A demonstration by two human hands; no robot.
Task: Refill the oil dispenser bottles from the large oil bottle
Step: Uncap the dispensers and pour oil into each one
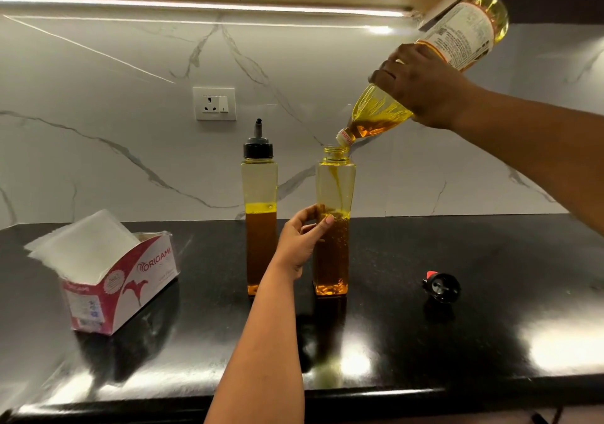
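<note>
Black countertop (490,342) with two dispenser bottles (260,227), tissue box (124,286), cap (441,288).

Clear glossy plastic for the large oil bottle (434,67), printed paper-like label round the body. Clear, smooth plastic too for the open dispenser bottle (335,221) and, at its nine o'clock, the capped dispenser bottle (260,214) — black plastic spout cap on top. At four o'clock, loose cap (441,288) in shiny black plastic. Polished black stone countertop (490,325) — mirror-glossy. Smooth veined marble-look backsplash (114,113). Printed cardboard tissue box (124,289), matt white paper inside.
</note>
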